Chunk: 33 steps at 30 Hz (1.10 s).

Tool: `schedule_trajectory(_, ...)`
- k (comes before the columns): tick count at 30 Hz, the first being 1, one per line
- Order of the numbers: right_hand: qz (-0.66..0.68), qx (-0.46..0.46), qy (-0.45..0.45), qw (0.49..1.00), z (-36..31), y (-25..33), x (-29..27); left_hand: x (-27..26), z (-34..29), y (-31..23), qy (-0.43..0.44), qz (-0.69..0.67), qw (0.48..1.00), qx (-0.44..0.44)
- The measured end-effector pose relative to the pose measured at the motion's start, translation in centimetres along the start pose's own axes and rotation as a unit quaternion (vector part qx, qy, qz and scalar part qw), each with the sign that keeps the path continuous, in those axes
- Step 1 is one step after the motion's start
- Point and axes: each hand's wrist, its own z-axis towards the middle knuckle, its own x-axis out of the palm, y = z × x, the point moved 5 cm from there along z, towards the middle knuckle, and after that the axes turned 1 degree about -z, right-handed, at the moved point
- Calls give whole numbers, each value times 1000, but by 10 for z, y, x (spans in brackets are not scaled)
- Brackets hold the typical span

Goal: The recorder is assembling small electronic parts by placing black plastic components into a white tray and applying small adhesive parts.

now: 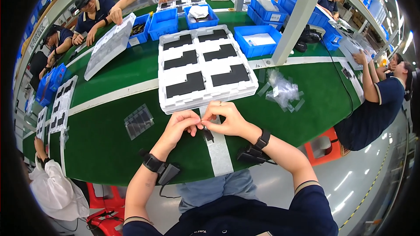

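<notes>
My left hand [184, 122] and my right hand [226, 119] meet over a white strip [221, 157] on the green table, fingertips pinched together. A small black flat piece [209, 136] shows just below the right fingertips, which seem to grip it; its kind is unclear. Whatever the left fingertips pinch is too small to make out. Right beyond my hands lies a stack of white trays [199, 67]; the top one holds several black rectangular, notched flat parts [187, 85]. Left of my left hand is a clear sheet with grey rectangles [139, 122].
Crumpled clear film pieces [282, 89] lie right of the trays. Blue bins [258, 41] stand behind, near a grey metal post [299, 22]. Across the table a person holds up a white tray [109, 46]. Other people work around; a red stool [323, 147] is at right.
</notes>
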Motion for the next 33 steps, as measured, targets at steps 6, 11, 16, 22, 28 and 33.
schedule_trajectory(6,2,-16,-15,1000,-3,-1,1,0,0,-3,11,15,1000,7)
schedule_trajectory(11,16,52,-5,998,-1,-9,2,-3,0,0,10,34,999,32)
schedule_trajectory(16,21,75,16,997,0,-9,2,-1,-1,-2,13,47,998,42)
schedule_trajectory(22,32,64,13,997,-1,-10,3,-1,1,-1,10,52,998,29)
schedule_trajectory(28,22,-14,-19,1000,-1,3,1,1,-2,-6,5,42,999,24)
schedule_trajectory(33,10,-13,-23,1000,-6,1,1,4,-1,-4,8,20,1000,20)
